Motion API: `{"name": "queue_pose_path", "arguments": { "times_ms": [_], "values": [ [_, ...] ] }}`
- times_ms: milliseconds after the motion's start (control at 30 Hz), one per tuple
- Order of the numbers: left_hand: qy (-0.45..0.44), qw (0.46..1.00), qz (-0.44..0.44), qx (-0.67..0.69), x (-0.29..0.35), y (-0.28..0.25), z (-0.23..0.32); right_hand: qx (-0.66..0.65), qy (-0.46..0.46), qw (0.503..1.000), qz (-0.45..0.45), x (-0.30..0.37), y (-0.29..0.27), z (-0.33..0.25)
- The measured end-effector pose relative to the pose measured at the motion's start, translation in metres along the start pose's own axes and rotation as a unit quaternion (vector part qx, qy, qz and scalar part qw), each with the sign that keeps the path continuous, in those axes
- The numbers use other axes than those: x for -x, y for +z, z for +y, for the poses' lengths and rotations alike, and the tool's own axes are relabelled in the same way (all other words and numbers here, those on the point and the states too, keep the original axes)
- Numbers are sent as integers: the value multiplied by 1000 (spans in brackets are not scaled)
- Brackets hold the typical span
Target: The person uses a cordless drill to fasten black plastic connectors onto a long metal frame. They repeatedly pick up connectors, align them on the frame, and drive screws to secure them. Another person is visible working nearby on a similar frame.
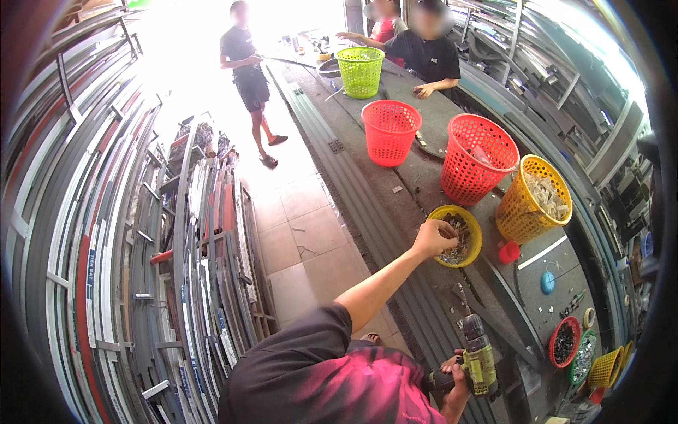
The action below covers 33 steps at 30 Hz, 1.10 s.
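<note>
My left hand [434, 239] dips over the near rim of a yellow bowl [474, 249]. Its fingers are curled together above a heap of small metal pieces [460, 230], likely screws; whatever they pinch is too small to tell. Close to my body, my right hand [456, 387] is wrapped around the grip of a green and black cordless drill [481, 364]. A long thin bit [463, 297] sticks out of the drill's chuck, pointing away from me toward the bowl.
Long metal profiles [395, 247] run along the workbench. Two red baskets [390, 134], a green basket [360, 73] and a yellow basket [519, 212] stand beyond the bowl. Small parts trays [564, 342] lie right. People [427, 56] are at the far end; profile racks [92, 247] line the left.
</note>
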State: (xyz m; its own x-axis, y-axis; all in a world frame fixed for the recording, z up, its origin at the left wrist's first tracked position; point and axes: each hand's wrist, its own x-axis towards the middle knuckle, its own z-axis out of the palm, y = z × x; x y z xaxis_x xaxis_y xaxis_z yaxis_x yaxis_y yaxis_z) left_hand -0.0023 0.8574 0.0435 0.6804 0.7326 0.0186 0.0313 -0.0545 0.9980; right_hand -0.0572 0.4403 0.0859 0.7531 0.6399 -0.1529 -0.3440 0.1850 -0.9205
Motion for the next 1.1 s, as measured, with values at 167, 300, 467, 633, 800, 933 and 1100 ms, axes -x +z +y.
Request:
{"name": "queue_pose_path", "arguments": {
  "times_ms": [167, 300, 467, 633, 800, 933, 1100],
  "values": [
    [-79, 934, -29, 348, 12, -25, 20, -71, 57, 996, -11, 1, -7, 5],
    [-38, 893, -41, 447, 23, -55, 37, 48, 61, 995, -59, 1, -23, 13],
    [-9, 858, -50, 511, 47, -76, 56, -21, 29, 998, -60, -1, -17, 12],
    [-41, 925, -32, 377, 76, -76, 49, -21, 29, 997, -70, -6, -2, 6],
    [-107, 944, -61, 308, 126, -60, 12, 0, 27, 998, -65, -18, 3, 7],
    [-145, 897, -47, 416, 159, -68, -2, -2, 10, 996, -93, -31, 7, 7],
    [15, 821, -51, 568, 181, -103, 62, 14, 22, 995, -94, -34, 13, 3]
  ]
}}
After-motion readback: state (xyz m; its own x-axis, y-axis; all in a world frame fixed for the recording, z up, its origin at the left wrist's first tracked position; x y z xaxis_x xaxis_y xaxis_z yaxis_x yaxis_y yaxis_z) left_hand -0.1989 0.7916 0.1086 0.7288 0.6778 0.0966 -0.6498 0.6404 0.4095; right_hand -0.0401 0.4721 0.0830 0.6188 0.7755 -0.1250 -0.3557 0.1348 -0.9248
